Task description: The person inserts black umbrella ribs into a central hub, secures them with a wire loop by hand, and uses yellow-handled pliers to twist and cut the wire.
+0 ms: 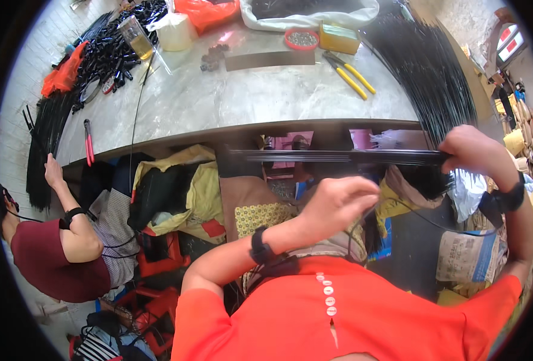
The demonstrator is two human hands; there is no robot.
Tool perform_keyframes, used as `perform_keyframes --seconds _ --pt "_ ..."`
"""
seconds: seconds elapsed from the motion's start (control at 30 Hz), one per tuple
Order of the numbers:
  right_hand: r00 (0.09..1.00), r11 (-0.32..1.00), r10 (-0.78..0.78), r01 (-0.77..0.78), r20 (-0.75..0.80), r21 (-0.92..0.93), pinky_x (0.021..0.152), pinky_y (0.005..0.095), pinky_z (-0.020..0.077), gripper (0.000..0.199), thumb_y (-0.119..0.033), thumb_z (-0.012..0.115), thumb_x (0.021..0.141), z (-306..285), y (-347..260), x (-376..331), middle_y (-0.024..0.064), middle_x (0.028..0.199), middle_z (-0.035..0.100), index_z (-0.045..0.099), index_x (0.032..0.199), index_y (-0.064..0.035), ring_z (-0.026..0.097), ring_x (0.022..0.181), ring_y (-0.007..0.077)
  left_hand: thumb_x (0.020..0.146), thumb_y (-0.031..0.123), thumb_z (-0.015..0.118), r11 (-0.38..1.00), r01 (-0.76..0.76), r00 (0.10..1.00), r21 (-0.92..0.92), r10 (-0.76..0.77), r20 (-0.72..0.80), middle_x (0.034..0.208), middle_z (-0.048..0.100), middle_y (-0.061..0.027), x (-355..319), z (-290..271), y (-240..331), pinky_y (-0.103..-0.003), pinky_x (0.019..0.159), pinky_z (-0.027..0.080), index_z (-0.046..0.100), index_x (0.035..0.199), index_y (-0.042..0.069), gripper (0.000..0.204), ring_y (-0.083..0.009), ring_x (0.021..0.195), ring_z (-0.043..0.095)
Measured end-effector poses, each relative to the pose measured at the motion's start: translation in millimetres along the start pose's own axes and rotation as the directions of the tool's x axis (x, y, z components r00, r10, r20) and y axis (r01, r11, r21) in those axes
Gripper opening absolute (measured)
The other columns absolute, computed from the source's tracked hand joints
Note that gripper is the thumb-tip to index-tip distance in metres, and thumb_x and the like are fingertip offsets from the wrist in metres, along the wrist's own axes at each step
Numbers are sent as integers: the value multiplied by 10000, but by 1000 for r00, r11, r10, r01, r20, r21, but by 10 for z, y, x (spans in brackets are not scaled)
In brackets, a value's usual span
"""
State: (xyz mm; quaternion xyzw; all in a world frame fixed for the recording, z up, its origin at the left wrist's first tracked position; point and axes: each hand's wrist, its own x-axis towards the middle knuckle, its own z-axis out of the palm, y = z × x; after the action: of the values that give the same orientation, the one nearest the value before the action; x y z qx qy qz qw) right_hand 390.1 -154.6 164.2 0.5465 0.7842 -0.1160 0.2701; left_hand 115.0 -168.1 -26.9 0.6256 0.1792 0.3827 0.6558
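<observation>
My right hand is closed around the right end of a long bundle of thin black rods. The bundle lies level in front of the bench edge, and its left end is blurred. My left hand hovers just below and nearer than the bundle, apart from it. Its fingers are bent and drawn together near the thumb; anything between them is hidden. A thin black cable loops behind my left hand toward the band on my right wrist.
On the grey bench lie yellow-handled pliers, a red dish of small metal parts and a flat metal strip. Black rods pile at right. A co-worker in maroon works at left beside red-handled pliers.
</observation>
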Motion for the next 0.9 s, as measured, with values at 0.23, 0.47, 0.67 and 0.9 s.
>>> perform_keyframes --seconds 0.23,0.47,0.67,0.9 --pt "975 909 164 -89 151 -407 652 401 548 89 -174 762 682 147 -360 -191 107 735 698 750 739 -106 706 743 289 809 246 774 772 -382 904 508 426 32 1236 581 -232 521 394 37 -457 990 453 525 1285 14 585 -397 1170 557" --pt "957 832 47 121 285 -541 632 364 554 145 -212 701 757 68 -1229 231 49 860 747 776 864 -150 730 821 215 954 227 628 899 -208 972 386 147 183 809 671 -164 317 482 -467 -417 719 523 599 1115 29 257 -315 784 685" --pt "917 738 42 240 398 -631 529 501 480 316 -409 627 872 -221 -1948 587 15 871 732 774 956 -142 688 738 274 1014 207 510 980 34 991 -195 -8 133 723 661 -36 -41 124 -567 -278 648 502 606 1001 -5 233 -113 709 646" --pt "918 267 -397 124 8 -956 862 426 421 311 -306 583 841 -456 -2173 571 101 919 645 685 949 -33 593 918 274 1008 222 541 983 -119 987 -141 102 -124 757 681 -51 -296 -202 -332 -265 655 524 660 873 -14 297 -130 726 666"
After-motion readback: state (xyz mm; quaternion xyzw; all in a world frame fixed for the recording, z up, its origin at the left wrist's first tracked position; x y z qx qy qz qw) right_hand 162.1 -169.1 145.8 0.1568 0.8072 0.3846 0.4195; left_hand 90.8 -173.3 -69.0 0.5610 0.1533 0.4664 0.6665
